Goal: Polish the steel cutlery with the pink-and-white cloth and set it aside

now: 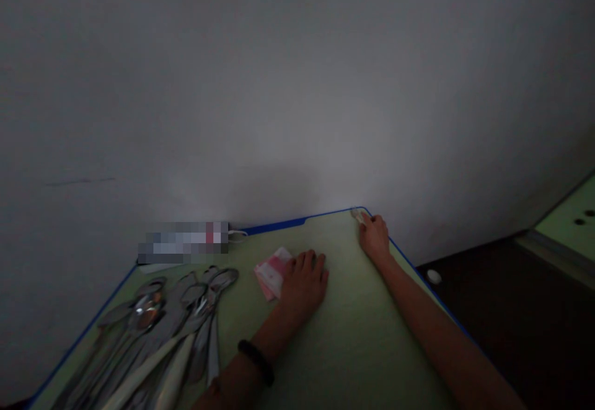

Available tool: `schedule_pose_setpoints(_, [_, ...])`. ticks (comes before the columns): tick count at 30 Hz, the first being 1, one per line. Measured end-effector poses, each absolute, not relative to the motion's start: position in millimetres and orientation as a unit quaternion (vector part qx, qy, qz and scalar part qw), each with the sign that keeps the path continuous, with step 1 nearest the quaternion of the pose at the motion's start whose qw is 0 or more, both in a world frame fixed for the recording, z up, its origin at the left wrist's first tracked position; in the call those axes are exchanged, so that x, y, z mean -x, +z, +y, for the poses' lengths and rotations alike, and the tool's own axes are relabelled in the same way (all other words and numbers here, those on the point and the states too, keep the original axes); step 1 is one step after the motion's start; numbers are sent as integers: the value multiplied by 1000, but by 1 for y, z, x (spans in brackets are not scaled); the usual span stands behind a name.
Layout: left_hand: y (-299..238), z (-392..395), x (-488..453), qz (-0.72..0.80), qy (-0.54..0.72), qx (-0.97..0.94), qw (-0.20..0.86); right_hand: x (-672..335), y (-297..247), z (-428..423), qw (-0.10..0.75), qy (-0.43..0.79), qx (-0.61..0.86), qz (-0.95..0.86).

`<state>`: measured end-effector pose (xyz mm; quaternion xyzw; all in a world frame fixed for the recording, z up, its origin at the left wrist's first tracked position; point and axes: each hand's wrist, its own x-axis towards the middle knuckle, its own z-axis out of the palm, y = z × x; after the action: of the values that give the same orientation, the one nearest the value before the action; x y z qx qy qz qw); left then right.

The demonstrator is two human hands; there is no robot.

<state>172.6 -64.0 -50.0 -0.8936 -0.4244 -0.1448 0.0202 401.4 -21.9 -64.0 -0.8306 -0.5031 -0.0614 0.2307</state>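
My left hand (304, 283) lies palm down on the pale green table, fingers stretched out and a little apart. Its left side overlaps the edge of a folded pink-and-white cloth (271, 271). At the far right corner of the table, my right hand (374, 236) is closed around a small shiny utensil (357, 214). Only the tip of that utensil shows, and it is too blurred to tell if it is a fork or a spoon. Left of my left arm lies a pile of spoons, ladles and other metal utensils (186, 301), some with cream handles.
The blue-edged table (357, 323) stands against a grey wall (297, 87). A blurred-out package (186, 244) with a white cord lies at its back left. A white round object (434, 276) is on the dark floor, and a green panel (564, 230) stands far right.
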Motion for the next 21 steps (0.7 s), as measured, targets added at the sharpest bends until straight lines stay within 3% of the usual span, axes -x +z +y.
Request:
schedule_pose_setpoints(13, [-54,-75,-170,-410,-145,900,34,-399,-69,-19,217,-151,859,-438])
schedule_pose_setpoints(17, [-43,-80,-159,-393,-144,908,34,-379,-64,-32,240,-240,782,-522])
schedule_pose_setpoints(21, [-19,-75,-120,-419,-126,899,27,-343,-64,-49,245,-230,682,-650])
